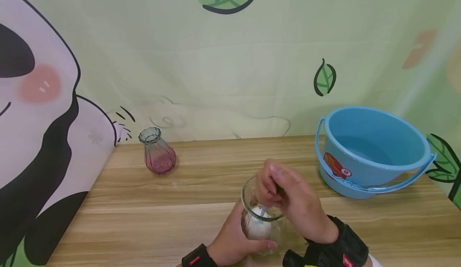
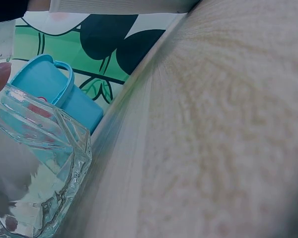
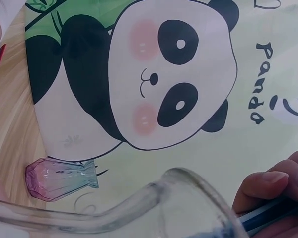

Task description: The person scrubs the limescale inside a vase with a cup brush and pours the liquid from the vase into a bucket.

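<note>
A clear glass vase (image 1: pixel 275 230) stands low in the middle of the head view, its round mouth facing up. My left hand (image 1: pixel 230 237) grips it from the left side, with the thumb across the front. Over the mouth, my right hand (image 1: pixel 293 201) is curled round the blue handle (image 3: pixel 265 216) of a bottle brush. The brush's white head (image 1: pixel 258 225) is down inside the vase, and its fuzzy edge shows through the glass in the left wrist view. Fingers partly hide the handle.
A small faceted glass vase (image 1: pixel 159 155), bluish at the neck and pink below, stands at the back left. A light blue bucket (image 1: pixel 345 179) with its handle lowered is at the back right. Behind the wooden table (image 1: pixel 144 219) hangs a panda-printed cloth (image 1: pixel 230 59).
</note>
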The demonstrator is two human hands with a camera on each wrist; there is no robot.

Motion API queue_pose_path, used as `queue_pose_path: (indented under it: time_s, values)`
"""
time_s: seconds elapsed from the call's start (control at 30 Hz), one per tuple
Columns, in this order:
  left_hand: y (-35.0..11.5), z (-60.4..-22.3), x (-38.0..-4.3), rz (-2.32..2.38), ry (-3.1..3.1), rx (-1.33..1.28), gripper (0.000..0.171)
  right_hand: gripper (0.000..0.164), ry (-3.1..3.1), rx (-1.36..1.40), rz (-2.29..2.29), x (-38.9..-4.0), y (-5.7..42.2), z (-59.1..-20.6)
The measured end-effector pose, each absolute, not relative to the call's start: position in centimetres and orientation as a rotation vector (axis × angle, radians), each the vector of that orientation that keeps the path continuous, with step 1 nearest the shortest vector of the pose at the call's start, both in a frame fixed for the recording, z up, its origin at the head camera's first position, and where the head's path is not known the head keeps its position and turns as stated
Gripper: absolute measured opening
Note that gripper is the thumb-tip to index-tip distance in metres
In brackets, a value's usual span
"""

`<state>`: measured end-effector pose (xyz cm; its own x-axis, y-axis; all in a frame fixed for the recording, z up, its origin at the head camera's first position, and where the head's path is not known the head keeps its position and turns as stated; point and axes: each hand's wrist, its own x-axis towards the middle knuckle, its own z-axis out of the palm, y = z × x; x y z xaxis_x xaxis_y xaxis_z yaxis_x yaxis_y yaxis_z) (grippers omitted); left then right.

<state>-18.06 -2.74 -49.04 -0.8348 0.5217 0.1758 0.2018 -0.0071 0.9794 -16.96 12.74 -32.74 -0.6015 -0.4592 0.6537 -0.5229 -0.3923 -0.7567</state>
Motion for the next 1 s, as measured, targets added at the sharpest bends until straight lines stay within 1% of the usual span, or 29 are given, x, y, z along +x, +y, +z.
queue_pose_path:
  time_s: [0.2, 0.23, 0.43, 0.6, 0.8, 1.0]
  values:
    - [-2.8, -48.8, -17.9, 1.902, 2.054, 0.726, 0.095, 0.033, -1.583, 1.368, 2.222, -16.9, 13.5, -32.2]
    - [-2.7, -49.3, -18.0, 1.9, 2.06, 0.72, 0.096, 0.033, -1.568, 1.36, 2.233, -16.9, 13.6, -32.0]
    - [-2.8, -49.2, -18.0, 1.9, 2.079, 0.712, 0.094, 0.034, -1.474, 1.348, 2.255, -16.8, 14.5, -31.4]
    - [-2.7, -49.1, -18.0, 1.909, 2.063, 0.731, 0.096, 0.035, -1.391, 1.355, 2.269, -16.8, 14.8, -31.1]
    - [-2.8, -49.3, -18.0, 1.887, 2.09, 0.709, 0.098, 0.035, -1.458, 1.345, 2.259, -16.8, 14.3, -31.4]
    - [-2.7, -48.9, -17.9, 1.909, 2.085, 0.77, 0.095, 0.034, -1.554, 1.306, 2.221, -16.9, 13.2, -32.2]
